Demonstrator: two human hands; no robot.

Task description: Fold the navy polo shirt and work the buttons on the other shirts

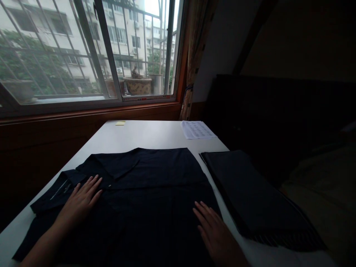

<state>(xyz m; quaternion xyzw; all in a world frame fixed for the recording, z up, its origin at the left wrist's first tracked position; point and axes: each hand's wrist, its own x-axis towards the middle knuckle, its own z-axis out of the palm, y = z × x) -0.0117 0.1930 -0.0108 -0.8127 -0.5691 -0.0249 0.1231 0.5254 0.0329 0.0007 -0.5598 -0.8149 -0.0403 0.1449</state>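
Observation:
A dark navy shirt [155, 185] is spread out across the white table, its collar towards the left and a small light button showing near the collar. My left hand [85, 194] rests flat on the shirt just below the collar, fingers stretched out. Near the shirt's right edge lies my right hand [213, 226], palm down with its fingers extended on the cloth. Neither hand grips anything. The near part of the shirt runs out of the bottom of the view.
To the right is a folded dark cloth stack [256, 196] with a fringed-looking near edge. Printed sheets [198, 129] and a yellow sticky note [120, 123] lie at the far end of the white table [155, 135]. Beyond stands a barred window [116, 52] with a curtain [194, 48].

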